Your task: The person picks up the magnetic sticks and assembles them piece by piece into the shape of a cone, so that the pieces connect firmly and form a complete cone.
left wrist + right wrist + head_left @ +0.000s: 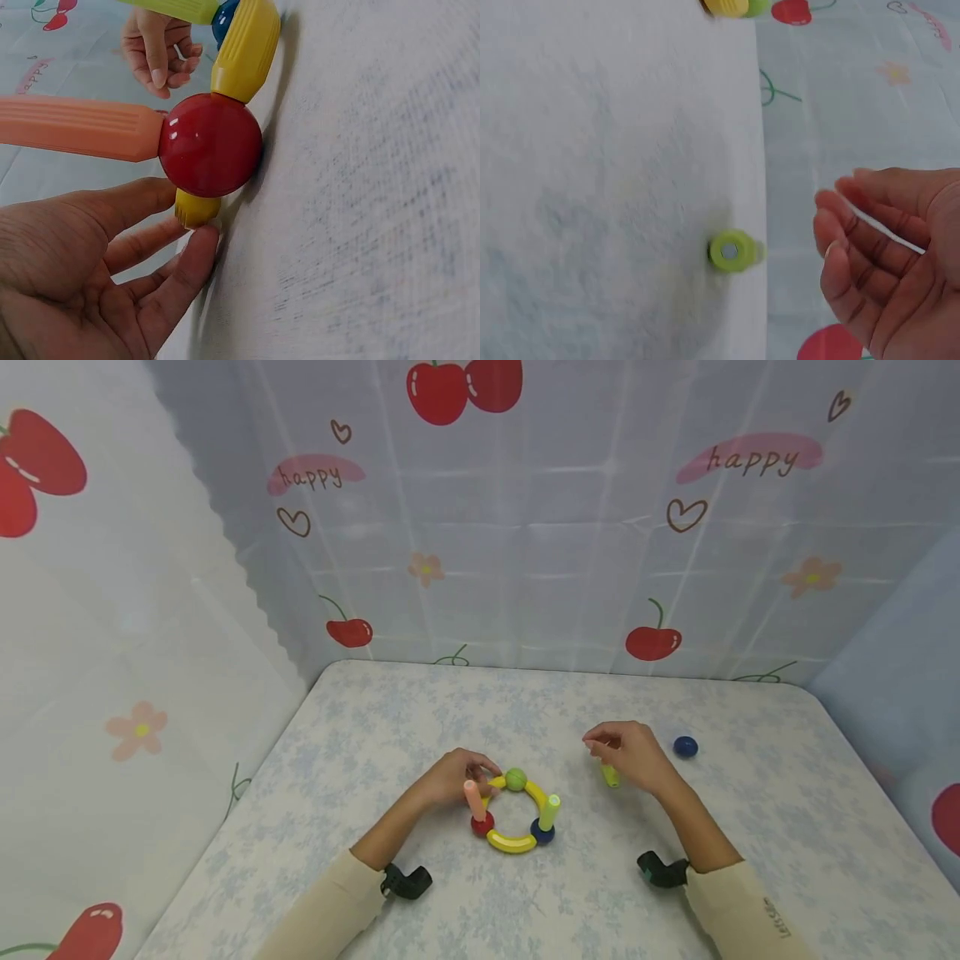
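My left hand point(457, 777) pinches a yellow curved rod point(196, 210) of a ring between thumb and fingers, just beside the red ball point(211, 145). The ring lies on the table, its yellow curved rods joined by the red ball, a green ball point(515, 778) and a dark blue ball point(542, 832). An orange stick point(474, 800) stands up from the red ball, a light green stick point(550, 812) from the blue one. Over a loose green stick point(611, 775) hovers my right hand point(632, 755), its fingers loosely bent and holding nothing; the stick's round end point(730, 250) shows a grey centre.
A loose dark blue ball point(686, 747) lies to the right of my right hand. The table point(360, 718) has a pale patterned cover. Behind it hangs a printed curtain point(525, 527), with similar sheets at both sides.
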A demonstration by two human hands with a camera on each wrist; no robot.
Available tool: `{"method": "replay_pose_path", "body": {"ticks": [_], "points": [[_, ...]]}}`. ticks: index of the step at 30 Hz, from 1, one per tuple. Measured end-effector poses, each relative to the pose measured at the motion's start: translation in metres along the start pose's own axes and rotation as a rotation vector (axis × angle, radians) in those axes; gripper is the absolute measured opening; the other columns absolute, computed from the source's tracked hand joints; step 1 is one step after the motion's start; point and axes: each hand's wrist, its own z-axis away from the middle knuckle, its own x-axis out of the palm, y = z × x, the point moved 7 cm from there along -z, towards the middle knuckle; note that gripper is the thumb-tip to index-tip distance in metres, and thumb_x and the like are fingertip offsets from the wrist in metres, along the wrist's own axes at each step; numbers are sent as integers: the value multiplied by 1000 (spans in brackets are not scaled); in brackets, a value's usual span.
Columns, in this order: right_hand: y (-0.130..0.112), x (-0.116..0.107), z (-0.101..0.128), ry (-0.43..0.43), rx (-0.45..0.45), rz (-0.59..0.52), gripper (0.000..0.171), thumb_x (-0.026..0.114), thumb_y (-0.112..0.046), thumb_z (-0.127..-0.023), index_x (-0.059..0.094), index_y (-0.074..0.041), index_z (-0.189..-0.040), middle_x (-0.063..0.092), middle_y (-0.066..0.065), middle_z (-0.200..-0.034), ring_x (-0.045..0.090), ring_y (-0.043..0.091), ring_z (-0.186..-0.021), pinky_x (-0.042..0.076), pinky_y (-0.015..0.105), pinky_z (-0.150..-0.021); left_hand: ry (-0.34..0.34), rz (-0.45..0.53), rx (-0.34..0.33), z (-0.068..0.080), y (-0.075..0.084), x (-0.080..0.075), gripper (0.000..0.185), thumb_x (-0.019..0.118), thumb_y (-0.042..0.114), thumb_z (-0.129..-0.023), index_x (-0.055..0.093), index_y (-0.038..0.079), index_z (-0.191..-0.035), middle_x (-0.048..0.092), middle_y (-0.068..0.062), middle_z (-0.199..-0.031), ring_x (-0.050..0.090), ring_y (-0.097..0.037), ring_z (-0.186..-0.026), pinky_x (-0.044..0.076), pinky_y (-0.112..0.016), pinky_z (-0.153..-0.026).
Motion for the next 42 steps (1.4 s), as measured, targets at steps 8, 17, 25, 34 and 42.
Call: {"method": "replay_pose_path", "body": {"ticks": [8,17,25,34,42], "points": [[18,-16,3,43,153,296,26,74,-25,-94,72,-3,-107,70,9,-90,61,22,-75,49,34,-59,81,6,-31,0,3,4,20,83,20,-87,79,12,-104,69,3,-83,61,-14,-72,48,-27,-61],[31,0,10,-147,373,317,34,77,-32,-91,68,1,-97,65,8,-85,56,22,-73,47,33,-58,96,66,-28,-1,2,13,21,82,22,-87,79,9,-104,73,3,-85,66,-13,-74,52,-28,-63],[35,6,11,-134,354,271,28,78,-26,-90,68,0,-88,60,7,-80,55,21,-68,45,30,-55,73,166,-34,-1,4,21,21,79,16,-90,78,5,-108,70,-1,-81,64,-13,-61,54,-28,-55],[26,10,6,-141,255,98,20,76,-19,-91,72,0,-88,63,3,-70,55,16,-62,46,30,-54,53,191,-64,-1,2,23,25,79,19,-90,77,5,-111,72,-2,-82,65,-14,-59,54,-27,-55],[15,15,0,-131,181,-45,19,73,-20,-94,68,-2,-99,64,3,-69,54,16,-57,43,29,-51,54,175,-55,-2,1,24,26,80,21,-90,78,6,-110,72,-2,-82,64,-13,-58,52,-26,-54]]}}
